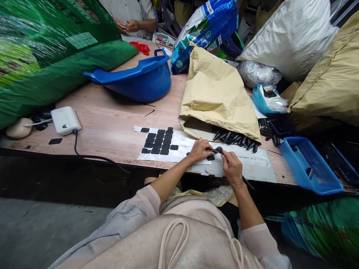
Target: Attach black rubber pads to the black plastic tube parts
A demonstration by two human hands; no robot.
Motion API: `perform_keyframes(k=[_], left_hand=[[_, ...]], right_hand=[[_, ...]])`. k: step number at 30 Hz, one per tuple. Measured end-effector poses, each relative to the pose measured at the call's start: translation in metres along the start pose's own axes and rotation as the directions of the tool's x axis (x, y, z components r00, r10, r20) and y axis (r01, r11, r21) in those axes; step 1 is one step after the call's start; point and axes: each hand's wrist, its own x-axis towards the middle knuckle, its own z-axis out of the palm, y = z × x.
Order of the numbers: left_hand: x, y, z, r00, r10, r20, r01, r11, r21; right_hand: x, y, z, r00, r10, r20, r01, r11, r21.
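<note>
My left hand [200,149] is closed in a pinch on a slim black part at the table's front edge. Beside it, my right hand [232,166] has its fingers closed at a small black piece with a rounded end [218,149], which meets the left hand's part; the exact kind is too small to tell. A dark rod or cord [248,184] shows below my right wrist. Left of my hands, a white sheet [179,139] carries rows of black rounded-square stickers [158,141]. Just beyond the hands, several glossy black tubular parts [238,139] spill from a tan sack [218,93].
A blue basin [140,84] stands at the back, with a large green sack [56,67] to its left. A white adapter box [66,120] with a black cable lies on the left. At right are a blue basket [308,164] and bulky sacks. Another person's hands [129,26] are across the table.
</note>
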Motion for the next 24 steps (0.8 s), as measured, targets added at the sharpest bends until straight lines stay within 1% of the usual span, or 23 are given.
perform_keyframes(k=[2,4,6,8,12,15,18,24], left_hand=[[0.0,0.001,0.0,1.0,0.0,-0.003,0.0,1.0,0.002],[0.0,0.001,0.001,1.0,0.008,-0.012,-0.008,1.0,0.002],[-0.001,0.001,0.002,1.0,0.01,-0.025,-0.01,1.0,0.005],[-0.001,0.001,0.003,0.999,0.005,-0.034,-0.005,1.0,0.014],[-0.001,0.002,0.003,0.999,-0.003,-0.032,0.004,1.0,0.026],[-0.002,0.004,0.002,1.0,-0.008,-0.021,0.009,0.999,0.035],[-0.003,0.004,0.001,1.0,-0.005,-0.007,0.006,0.999,0.044],[-0.002,0.005,-0.001,1.0,0.012,-0.005,-0.012,0.998,0.061]], right_hand=[[-0.001,0.001,-0.001,1.0,0.011,0.001,-0.011,1.0,-0.005],[-0.002,0.005,-0.003,0.999,0.034,-0.029,-0.034,0.999,-0.013],[-0.002,0.013,-0.008,0.997,0.051,-0.049,-0.054,0.998,-0.041],[-0.002,0.025,-0.012,0.998,0.05,-0.046,-0.055,0.994,-0.094],[-0.006,0.056,-0.014,1.0,-0.014,-0.002,0.013,0.973,-0.229],[-0.009,0.072,-0.011,0.998,-0.068,0.01,0.068,0.96,-0.27],[-0.011,0.077,-0.007,0.998,-0.064,0.003,0.062,0.966,-0.249],[-0.011,0.075,-0.006,0.999,-0.008,0.036,0.016,0.975,-0.222]])
